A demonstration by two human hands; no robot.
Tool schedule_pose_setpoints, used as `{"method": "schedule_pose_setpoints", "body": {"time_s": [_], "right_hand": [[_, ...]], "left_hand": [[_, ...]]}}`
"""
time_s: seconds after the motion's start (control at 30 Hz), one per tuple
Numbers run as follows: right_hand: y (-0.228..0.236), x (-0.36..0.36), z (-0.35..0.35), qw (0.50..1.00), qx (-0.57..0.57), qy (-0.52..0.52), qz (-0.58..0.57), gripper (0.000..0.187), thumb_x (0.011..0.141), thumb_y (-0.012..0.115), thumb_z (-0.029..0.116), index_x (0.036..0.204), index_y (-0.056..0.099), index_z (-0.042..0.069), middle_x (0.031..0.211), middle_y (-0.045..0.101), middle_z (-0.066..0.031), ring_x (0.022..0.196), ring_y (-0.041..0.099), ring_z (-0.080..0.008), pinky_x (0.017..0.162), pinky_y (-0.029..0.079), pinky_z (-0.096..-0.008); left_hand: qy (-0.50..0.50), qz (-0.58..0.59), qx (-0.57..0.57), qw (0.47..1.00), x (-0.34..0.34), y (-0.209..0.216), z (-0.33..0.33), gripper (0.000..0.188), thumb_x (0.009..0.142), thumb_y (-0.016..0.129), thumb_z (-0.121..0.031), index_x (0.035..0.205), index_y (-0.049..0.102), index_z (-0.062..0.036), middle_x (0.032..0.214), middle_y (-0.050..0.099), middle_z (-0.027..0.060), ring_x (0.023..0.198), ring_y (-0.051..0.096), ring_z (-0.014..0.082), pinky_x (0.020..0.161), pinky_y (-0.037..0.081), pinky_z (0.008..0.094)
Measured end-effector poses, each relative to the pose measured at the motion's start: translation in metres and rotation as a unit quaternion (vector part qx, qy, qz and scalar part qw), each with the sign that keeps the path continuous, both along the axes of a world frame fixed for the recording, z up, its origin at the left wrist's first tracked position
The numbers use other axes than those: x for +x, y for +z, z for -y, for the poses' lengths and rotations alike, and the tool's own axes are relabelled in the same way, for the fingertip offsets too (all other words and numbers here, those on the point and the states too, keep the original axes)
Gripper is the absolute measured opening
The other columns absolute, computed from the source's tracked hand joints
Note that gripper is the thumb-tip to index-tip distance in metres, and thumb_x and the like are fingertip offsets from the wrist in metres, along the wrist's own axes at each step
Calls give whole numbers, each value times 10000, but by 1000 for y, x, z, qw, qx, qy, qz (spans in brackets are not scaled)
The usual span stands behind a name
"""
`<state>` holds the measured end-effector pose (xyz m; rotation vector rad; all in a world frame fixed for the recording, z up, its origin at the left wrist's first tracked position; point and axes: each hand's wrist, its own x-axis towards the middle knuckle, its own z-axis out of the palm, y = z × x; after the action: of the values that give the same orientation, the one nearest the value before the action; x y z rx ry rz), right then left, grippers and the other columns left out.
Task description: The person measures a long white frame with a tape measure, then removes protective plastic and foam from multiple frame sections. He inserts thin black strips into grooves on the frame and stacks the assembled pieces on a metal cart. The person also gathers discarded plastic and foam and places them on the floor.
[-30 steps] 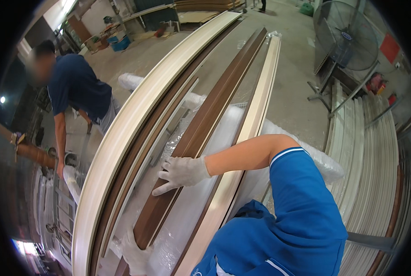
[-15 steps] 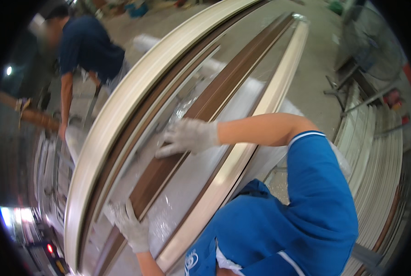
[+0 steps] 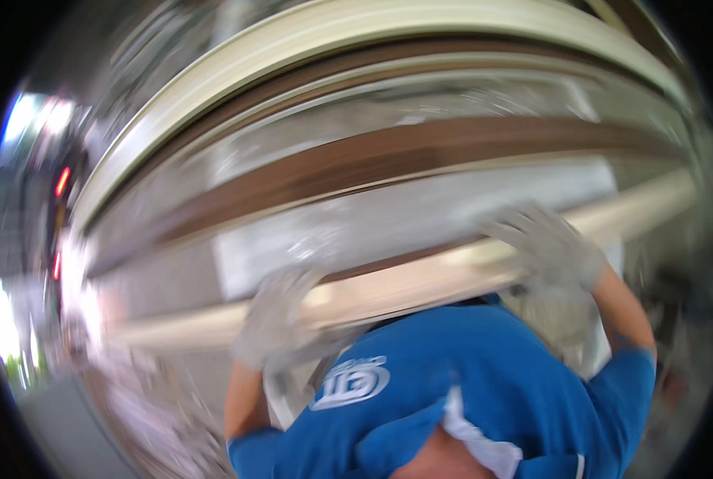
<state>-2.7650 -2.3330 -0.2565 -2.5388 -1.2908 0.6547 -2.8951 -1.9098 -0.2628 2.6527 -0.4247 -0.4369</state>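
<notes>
Both my hands wear pale work gloves and are on the nearest long cream trim strip (image 3: pixel 404 283), which lies crosswise just in front of my blue shirt. My left hand (image 3: pixel 273 319) grips it left of centre, part of the hand above it and part below. My right hand (image 3: pixel 552 251) is around it further right, fingers reaching over its top toward the far side. Motion blurs the fingers. Beyond lies a long brown trim strip (image 3: pixel 372 164) with a pale edge, touched by neither hand. White wrapping sheet (image 3: pixel 332 231) shows between the two strips.
A wide cream profile (image 3: pixel 308 44) with brown strips alongside runs across the far side, looking bowed in the picture. Clear plastic film (image 3: pixel 484 100) glints beside them. A grey surface (image 3: pixel 65 415) and bright lights stand at the left.
My view has swung round, so the strips now run crosswise. Both hands have left the brown trim strip and now hold the nearer cream one. The co-worker is out of view.
</notes>
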Motion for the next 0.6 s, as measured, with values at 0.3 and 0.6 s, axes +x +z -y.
{"method": "schedule_pose_setpoints", "body": {"time_s": [0.3, 0.6], "right_hand": [[-8, 2, -17, 995, -97, -10, -5, 1073, 532, 934, 390, 1444, 504, 24, 1219, 655, -194, 1159, 602, -402, 1024, 464, -445], [-22, 104, -18, 886, -110, -59, -447, 992, 478, 1024, 219, 1346, 620, -39, 1175, 735, -132, 1056, 683, -205, 964, 509, -341]], "left_hand": [[5, 77, 135, 988, -24, -37, 7, 737, 731, 794, -251, 1416, 574, -91, 1099, 669, 123, 1042, 633, 300, 988, 441, 438], [-19, -167, 66, 984, 53, 13, -16, 864, 591, 925, -394, 1321, 634, -36, 1067, 731, 175, 1017, 701, 326, 874, 554, 445]]}}
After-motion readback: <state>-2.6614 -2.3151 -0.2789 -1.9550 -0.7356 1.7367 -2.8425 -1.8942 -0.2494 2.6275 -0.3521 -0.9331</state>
